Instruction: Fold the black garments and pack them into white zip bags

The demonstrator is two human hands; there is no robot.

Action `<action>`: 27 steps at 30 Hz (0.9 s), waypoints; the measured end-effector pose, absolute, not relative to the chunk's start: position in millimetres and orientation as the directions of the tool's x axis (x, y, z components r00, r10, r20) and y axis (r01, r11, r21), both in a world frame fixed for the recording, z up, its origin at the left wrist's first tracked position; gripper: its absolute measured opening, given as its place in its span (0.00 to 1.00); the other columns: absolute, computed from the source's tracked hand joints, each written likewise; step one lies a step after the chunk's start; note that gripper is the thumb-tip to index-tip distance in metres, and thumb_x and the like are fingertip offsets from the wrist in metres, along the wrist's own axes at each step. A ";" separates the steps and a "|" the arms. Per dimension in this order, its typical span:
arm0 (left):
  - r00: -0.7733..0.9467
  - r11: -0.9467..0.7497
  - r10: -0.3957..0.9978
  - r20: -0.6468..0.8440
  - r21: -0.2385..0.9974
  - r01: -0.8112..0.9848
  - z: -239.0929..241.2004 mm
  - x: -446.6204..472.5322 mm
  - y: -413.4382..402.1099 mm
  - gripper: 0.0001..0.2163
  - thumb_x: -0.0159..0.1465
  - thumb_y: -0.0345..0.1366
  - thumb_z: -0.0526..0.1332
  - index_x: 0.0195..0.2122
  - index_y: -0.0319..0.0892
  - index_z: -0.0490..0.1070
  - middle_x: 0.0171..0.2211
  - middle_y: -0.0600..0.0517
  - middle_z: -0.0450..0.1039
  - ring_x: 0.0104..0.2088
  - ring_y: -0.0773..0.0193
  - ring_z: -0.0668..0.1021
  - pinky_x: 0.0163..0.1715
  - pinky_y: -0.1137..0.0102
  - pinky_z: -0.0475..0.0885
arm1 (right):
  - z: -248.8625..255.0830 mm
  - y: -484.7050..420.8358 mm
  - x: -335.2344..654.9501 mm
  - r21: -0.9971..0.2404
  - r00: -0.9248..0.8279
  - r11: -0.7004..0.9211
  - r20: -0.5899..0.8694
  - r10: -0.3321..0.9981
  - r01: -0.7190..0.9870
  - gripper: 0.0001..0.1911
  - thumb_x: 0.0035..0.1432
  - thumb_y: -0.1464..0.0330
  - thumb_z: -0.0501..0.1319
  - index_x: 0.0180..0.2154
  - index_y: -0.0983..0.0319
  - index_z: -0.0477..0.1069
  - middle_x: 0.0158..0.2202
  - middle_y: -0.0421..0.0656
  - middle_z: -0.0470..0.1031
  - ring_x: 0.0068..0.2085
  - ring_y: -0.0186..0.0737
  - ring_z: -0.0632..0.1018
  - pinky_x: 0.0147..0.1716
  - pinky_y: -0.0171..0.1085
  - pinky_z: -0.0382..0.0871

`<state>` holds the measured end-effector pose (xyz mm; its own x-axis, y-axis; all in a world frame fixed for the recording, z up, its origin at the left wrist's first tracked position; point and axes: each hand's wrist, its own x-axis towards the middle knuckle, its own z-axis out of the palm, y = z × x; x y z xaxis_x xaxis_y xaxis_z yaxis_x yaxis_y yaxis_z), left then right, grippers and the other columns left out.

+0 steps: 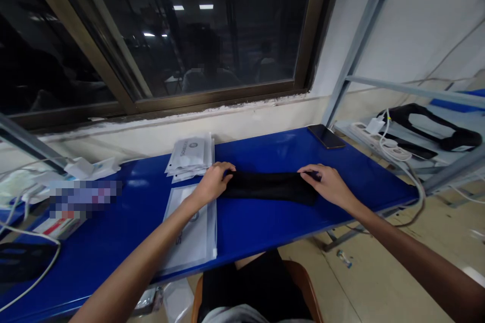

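Note:
A strip of black fabric (269, 186), perhaps a folded garment, is stretched sideways just over the blue table (261, 227). My left hand (214, 181) pinches its upper left corner, and my right hand (326, 181) pinches the upper right corner. Its lower edge hangs or rests at the tabletop. Under my left forearm lies a flat, translucent zip bag (202, 237) with dark printing, partly covered by the arm. Behind my left hand sits a stack of similar printed zip bags (191, 156).
At the table's far right corner lies a dark phone (326, 136). Power strips with white cables (386, 146) are on the right, beside a black item on the neighbouring surface. Boxes (60, 224) and cables crowd the left end. Metal posts (359, 35) rise at the sides; a window stands behind.

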<state>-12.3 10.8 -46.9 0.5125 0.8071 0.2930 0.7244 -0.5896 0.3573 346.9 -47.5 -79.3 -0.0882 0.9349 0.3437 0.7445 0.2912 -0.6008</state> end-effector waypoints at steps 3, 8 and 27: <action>0.461 -0.529 0.848 0.260 0.385 0.756 -45.8 -11.0 14.3 0.10 0.64 0.25 0.58 0.43 0.42 0.74 0.41 0.48 0.79 0.43 0.55 0.81 0.45 0.61 0.77 | -79.0 -48.6 344.9 -0.636 -0.054 0.301 0.378 0.924 0.711 0.12 0.65 0.61 0.57 0.41 0.57 0.77 0.42 0.44 0.83 0.44 0.48 0.83 0.45 0.44 0.76; 0.407 -0.479 0.877 0.255 0.391 0.786 -44.6 -5.1 8.6 0.14 0.63 0.21 0.55 0.45 0.41 0.72 0.42 0.46 0.80 0.45 0.54 0.81 0.47 0.59 0.77 | -72.3 -51.2 332.8 -0.527 -0.053 0.313 0.449 0.892 0.790 0.11 0.65 0.65 0.57 0.42 0.59 0.77 0.40 0.46 0.82 0.41 0.49 0.83 0.41 0.45 0.78; 0.799 -0.756 0.596 0.080 0.391 0.524 -42.4 33.6 24.0 0.16 0.74 0.38 0.53 0.55 0.40 0.76 0.57 0.42 0.75 0.59 0.55 0.75 0.61 0.60 0.66 | -58.9 -62.7 309.5 -0.233 -0.471 0.517 0.226 0.853 0.824 0.23 0.73 0.59 0.49 0.61 0.60 0.71 0.60 0.50 0.75 0.63 0.52 0.73 0.61 0.55 0.69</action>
<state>33.6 24.0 -42.4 0.7992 0.5957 0.0804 0.5244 -0.7564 0.3911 309.5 -62.7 -58.9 -0.4712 0.8525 0.2263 0.8236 0.5171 -0.2330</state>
